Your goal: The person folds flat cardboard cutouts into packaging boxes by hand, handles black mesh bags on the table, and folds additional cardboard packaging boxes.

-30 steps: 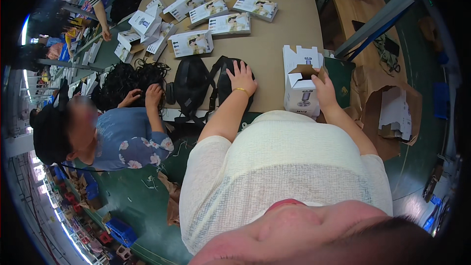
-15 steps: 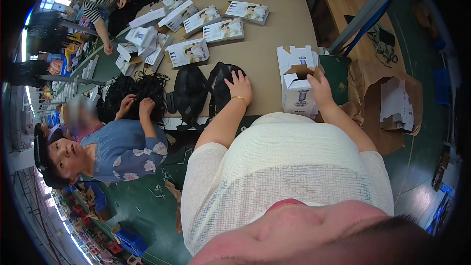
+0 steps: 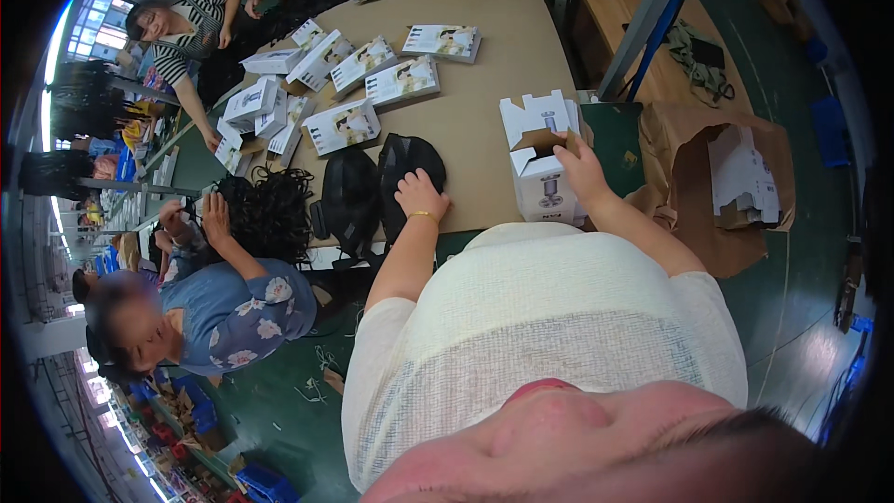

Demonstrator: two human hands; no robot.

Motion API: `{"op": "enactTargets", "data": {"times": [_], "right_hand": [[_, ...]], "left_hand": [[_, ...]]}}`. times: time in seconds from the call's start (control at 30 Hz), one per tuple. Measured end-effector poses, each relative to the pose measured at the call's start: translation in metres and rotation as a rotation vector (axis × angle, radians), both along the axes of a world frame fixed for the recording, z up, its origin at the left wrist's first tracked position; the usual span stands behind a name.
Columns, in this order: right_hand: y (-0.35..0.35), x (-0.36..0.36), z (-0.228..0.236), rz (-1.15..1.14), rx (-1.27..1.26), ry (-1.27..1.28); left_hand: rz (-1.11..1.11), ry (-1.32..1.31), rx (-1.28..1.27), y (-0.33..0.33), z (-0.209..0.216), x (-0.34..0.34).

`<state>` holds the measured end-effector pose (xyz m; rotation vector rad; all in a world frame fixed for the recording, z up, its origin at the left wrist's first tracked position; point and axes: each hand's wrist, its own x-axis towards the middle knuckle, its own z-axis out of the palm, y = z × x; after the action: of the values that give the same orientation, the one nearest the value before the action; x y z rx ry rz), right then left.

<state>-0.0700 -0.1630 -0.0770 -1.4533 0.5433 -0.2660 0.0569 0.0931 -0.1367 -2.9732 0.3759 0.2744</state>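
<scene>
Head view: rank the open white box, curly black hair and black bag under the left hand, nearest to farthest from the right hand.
1. Open white box: touched by the right hand.
2. Black bag: left of the box.
3. Curly black hair: farther left.

On the surface (image 3: pixel 489 144), a bag (image 3: pixel 411 155) is lying under the left grip (image 3: pixel 422 194), hair (image 3: pixel 272 214) is lying left of it, and boxes (image 3: pixel 341 127) are lying beyond. Left of the right grip (image 3: pixel 584 171), a carton (image 3: pixel 542 191) is standing, touching it; a paper sack (image 3: pixel 684 160) is sitting to the right.
</scene>
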Motion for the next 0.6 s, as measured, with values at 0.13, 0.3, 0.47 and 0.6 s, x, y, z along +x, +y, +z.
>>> {"op": "enactTargets", "data": {"times": [0.13,0.3,0.47,0.6], "right_hand": [[0.004,-0.007,0.004,0.005,-0.030,-0.013],[0.004,-0.009,-0.002,0.013,0.006,-0.078],[-0.004,-0.014,-0.008,-0.009,0.069,-0.073],[0.010,-0.015,0.020,0.057,0.034,-0.030]], "left_hand": [[-0.008,-0.008,-0.034,-0.005,0.001,0.007],[-0.007,0.104,-0.035,0.004,-0.002,0.022],[-0.038,0.275,-0.089,-0.005,0.036,0.027],[-0.026,0.354,0.043,0.001,0.027,0.011]]}}
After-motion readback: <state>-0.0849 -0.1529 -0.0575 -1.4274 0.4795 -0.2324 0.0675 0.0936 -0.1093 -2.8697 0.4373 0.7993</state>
